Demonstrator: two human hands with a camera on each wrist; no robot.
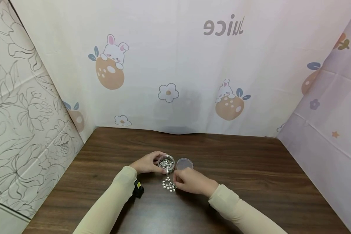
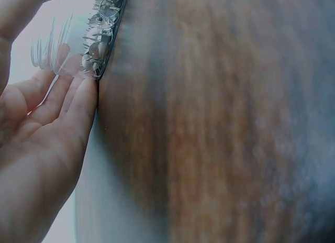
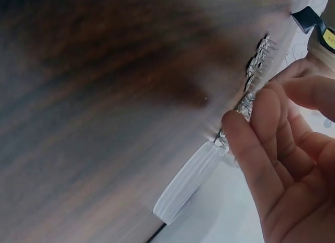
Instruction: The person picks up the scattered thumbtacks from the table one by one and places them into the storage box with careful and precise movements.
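Your left hand is wrapped round the side of the small clear jar, with fingers and thumb on either side of it. The jar looks to sit upright on the desk, with its top off and lots of silver beads inside. More loose beads lie in a little bunch on the desk, on your side of the jar. Your right hand is right by that bunch, with its fingers bent and the tips close together. I cannot tell if you have a bead between them, because your fingers hide that spot. The round lid lies on the desk just to the right of the jar, and your right hand covers a bit of it.

Each bead should be very light and hard, and it won't squash. The beads look shiny and smooth, so they may slip or roll if you poke them. Best to take one by its sides, softly, with the tips of your thumb and pointing finger. The jar looks like thin, stiff plastic, not heavy, and maybe slippery too. Hold it low on its sides, and don't squeeze hard. The lid looks light; its edge is the best place to hold.
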